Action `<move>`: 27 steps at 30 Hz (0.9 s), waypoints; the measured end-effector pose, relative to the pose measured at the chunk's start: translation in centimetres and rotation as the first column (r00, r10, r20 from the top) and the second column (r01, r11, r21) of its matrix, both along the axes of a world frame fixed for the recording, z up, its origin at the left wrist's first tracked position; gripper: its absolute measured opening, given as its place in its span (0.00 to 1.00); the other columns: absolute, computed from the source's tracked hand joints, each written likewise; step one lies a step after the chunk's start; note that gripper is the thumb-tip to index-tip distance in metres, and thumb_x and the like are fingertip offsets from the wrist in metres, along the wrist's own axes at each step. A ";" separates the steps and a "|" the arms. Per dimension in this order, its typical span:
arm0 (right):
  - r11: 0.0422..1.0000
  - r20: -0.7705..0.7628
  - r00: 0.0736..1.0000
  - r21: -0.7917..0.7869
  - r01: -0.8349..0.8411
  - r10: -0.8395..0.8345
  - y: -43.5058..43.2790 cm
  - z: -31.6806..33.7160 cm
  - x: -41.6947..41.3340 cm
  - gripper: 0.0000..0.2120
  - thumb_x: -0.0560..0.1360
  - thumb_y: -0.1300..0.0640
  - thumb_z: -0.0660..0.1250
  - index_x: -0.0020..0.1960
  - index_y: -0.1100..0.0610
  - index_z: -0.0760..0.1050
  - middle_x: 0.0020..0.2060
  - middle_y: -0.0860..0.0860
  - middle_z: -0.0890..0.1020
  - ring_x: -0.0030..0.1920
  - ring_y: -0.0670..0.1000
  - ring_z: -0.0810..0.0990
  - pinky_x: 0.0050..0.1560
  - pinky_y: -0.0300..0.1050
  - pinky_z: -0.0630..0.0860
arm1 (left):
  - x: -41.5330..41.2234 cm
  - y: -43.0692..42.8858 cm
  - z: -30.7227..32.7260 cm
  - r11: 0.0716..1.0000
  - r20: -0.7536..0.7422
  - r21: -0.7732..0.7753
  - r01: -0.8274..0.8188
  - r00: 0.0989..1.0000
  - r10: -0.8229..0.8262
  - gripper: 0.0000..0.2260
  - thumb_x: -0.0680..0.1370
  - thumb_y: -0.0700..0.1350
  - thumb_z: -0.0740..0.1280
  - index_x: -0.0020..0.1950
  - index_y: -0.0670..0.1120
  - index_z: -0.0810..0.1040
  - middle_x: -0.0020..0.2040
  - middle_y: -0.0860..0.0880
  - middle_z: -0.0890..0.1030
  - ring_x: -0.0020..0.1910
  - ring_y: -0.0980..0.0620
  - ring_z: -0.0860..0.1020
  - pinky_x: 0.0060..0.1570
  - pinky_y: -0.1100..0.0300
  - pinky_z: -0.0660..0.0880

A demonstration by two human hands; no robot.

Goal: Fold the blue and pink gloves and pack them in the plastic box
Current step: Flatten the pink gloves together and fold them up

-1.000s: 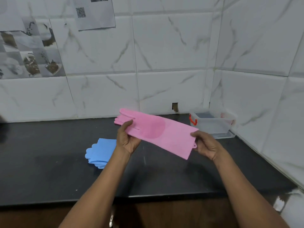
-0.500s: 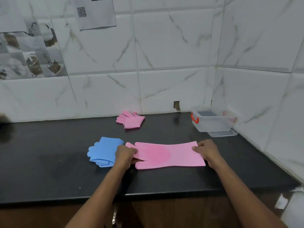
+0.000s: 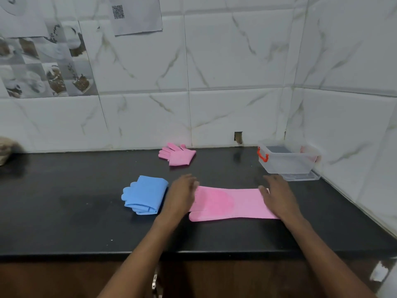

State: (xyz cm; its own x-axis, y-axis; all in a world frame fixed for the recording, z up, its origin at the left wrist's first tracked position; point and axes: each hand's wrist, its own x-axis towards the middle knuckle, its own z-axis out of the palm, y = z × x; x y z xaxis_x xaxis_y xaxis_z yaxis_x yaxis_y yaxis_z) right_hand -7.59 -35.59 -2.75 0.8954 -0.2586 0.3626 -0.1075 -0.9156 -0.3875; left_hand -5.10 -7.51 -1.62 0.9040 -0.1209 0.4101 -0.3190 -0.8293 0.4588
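Head view: flat, open-gripped hands, left [image 3: 181, 193] and right [image 3: 277, 195], on pink glove [image 3: 227, 203] (QR sheet [image 3: 137, 15] unreadable).

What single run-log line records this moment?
step: flatten pink glove | left hand: finger end | right hand: cuff end | blue gloves: folded | plastic box: open

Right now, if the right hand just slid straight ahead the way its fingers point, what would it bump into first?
The right hand lies flat on the cuff end of the long pink glove, fingers aimed up and slightly left. Ahead there is only bare counter, then probably the tiled wall. The plastic box sits to the right of that line, though depth is uncertain.
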 end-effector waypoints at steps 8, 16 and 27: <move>0.929 -0.482 0.850 -0.168 -0.328 0.213 2.2 -3.7 1.4 0.41 0.73 0.27 0.37 0.79 0.47 0.38 0.79 0.52 0.37 0.79 0.52 0.36 0.76 0.61 0.35 | 2.2 -2.3 -4.0 0.871 -0.454 0.393 0.295 0.886 -0.095 0.37 0.79 0.68 0.41 0.81 0.46 0.46 0.81 0.47 0.46 0.80 0.45 0.44 0.77 0.44 0.42; 0.940 -0.423 0.880 -0.153 -0.304 0.216 2.5 -3.6 0.8 0.47 0.65 0.25 0.30 0.79 0.47 0.35 0.78 0.49 0.37 0.78 0.47 0.34 0.77 0.56 0.35 | 12.6 1.0 4.9 0.907 -0.355 -0.350 -0.234 0.929 0.103 0.13 0.79 0.37 0.61 0.60 0.33 0.77 0.55 0.35 0.80 0.54 0.37 0.80 0.55 0.49 0.77; 0.945 -0.460 0.875 -0.190 -0.265 0.153 2.9 -3.4 1.7 0.44 0.66 0.26 0.30 0.78 0.46 0.33 0.77 0.49 0.32 0.77 0.48 0.32 0.75 0.55 0.32 | 19.6 1.3 3.0 0.260 -0.545 -0.827 -0.498 0.824 -0.155 0.21 0.79 0.33 0.62 0.72 0.35 0.63 0.67 0.35 0.71 0.66 0.42 0.73 0.64 0.52 0.71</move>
State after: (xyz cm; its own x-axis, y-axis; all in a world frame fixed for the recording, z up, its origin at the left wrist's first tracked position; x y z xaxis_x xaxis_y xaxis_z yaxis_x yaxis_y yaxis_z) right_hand -5.90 -32.65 -6.14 0.9989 -0.0032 -0.0478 -0.0086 -0.9935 -0.1132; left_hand 14.52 -6.20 1.33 0.9160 0.2188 -0.3362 0.2739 0.2711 0.9228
